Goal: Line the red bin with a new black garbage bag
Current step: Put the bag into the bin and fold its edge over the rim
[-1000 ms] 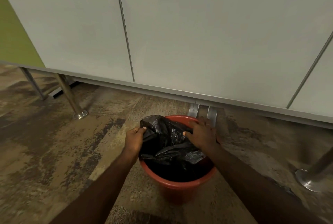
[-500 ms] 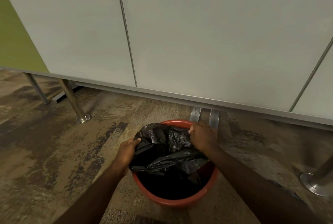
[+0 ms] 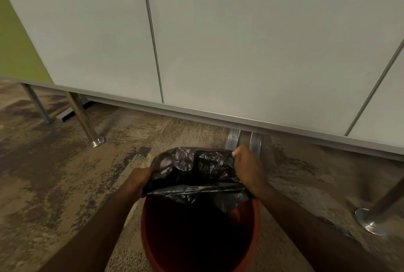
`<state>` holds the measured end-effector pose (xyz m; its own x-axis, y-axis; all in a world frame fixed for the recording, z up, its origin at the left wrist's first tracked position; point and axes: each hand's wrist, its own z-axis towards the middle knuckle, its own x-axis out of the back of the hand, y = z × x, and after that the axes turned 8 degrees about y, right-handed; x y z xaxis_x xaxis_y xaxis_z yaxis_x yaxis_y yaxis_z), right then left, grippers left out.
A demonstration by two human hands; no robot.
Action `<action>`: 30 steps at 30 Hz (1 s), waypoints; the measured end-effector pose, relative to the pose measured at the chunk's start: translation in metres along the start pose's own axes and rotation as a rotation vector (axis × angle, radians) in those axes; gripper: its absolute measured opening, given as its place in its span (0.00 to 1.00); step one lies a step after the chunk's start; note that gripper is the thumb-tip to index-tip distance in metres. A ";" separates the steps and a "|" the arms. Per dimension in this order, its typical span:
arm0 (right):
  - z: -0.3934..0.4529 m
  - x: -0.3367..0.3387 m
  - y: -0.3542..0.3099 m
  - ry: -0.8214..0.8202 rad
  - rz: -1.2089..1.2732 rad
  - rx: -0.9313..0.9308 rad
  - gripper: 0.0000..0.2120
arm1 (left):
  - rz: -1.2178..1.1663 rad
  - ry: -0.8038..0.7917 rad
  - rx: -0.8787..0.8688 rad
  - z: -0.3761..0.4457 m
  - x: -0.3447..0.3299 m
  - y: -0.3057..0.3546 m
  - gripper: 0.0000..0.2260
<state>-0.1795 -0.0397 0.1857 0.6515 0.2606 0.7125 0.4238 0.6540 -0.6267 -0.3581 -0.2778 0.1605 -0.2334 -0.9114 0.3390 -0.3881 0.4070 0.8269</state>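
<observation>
A round red bin (image 3: pixel 146 234) stands on the floor at the bottom centre, its base cut off by the frame edge. A crumpled black garbage bag (image 3: pixel 194 173) lies over the far half of its mouth, covering the far rim. My left hand (image 3: pixel 138 181) grips the bag's left edge outside the bin. On the right, my right hand (image 3: pixel 248 170) holds the bag's edge at the far right rim. The near part of the bin's inside is dark and uncovered.
White cabinet panels (image 3: pixel 240 48) run across the view just behind the bin, raised on metal legs (image 3: pixel 82 118). Another metal leg with a round foot (image 3: pixel 371 220) stands at the right. A patterned brown carpet (image 3: pixel 54 184) surrounds the bin.
The bin has come closer and lower in view. Both hands have pulled the bag outward, and it now covers the far rim that was red and visible before.
</observation>
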 end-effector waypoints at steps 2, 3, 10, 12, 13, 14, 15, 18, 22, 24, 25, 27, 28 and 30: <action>0.006 0.004 0.004 -0.122 0.088 -0.139 0.09 | 0.171 -0.064 0.075 0.011 0.001 -0.011 0.20; 0.011 0.005 0.007 -0.206 0.150 -0.233 0.10 | 0.258 -0.065 0.082 0.016 0.002 -0.018 0.18; 0.023 0.001 0.040 -0.262 0.285 -0.435 0.17 | 0.565 -0.157 -0.030 0.021 0.008 -0.069 0.15; 0.021 0.001 0.049 -0.152 0.355 -0.434 0.17 | 0.448 -0.244 -0.082 0.010 0.008 -0.081 0.13; 0.019 0.003 0.052 -0.115 0.373 -0.417 0.14 | 0.378 -0.260 -0.117 0.004 0.007 -0.084 0.11; 0.017 0.006 0.055 -0.088 0.384 -0.396 0.10 | 0.306 -0.258 -0.158 -0.002 0.005 -0.086 0.10; 0.014 0.011 0.057 -0.073 0.378 -0.382 0.08 | 0.235 -0.240 -0.195 -0.009 0.002 -0.087 0.11; 0.004 0.025 0.064 -0.044 0.371 -0.397 0.12 | 0.054 -0.178 -0.198 -0.022 -0.011 -0.083 0.17; -0.003 0.056 0.055 -0.157 0.510 -0.559 0.23 | -0.088 -0.152 -0.135 -0.035 -0.026 -0.073 0.18; -0.005 0.070 0.050 -0.268 0.445 -0.539 0.24 | -0.127 -0.140 -0.138 -0.038 -0.029 -0.069 0.17; -0.007 0.074 0.049 -0.321 0.401 -0.507 0.21 | -0.145 -0.137 -0.137 -0.039 -0.030 -0.068 0.17; -0.012 0.075 0.052 -0.406 0.339 -0.504 0.18 | -0.157 -0.120 -0.145 -0.042 -0.032 -0.069 0.19; -0.015 0.073 0.056 -0.425 0.336 -0.517 0.21 | -0.162 -0.107 -0.157 -0.044 -0.032 -0.071 0.21; -0.025 0.069 0.065 -0.419 0.360 -0.534 0.25 | -0.194 -0.086 -0.193 -0.049 -0.033 -0.074 0.21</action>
<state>-0.0915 0.0033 0.1868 0.5590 0.7095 0.4291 0.5462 0.0742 -0.8343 -0.2779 -0.2809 0.1104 -0.2495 -0.9591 0.1337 -0.2580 0.1990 0.9454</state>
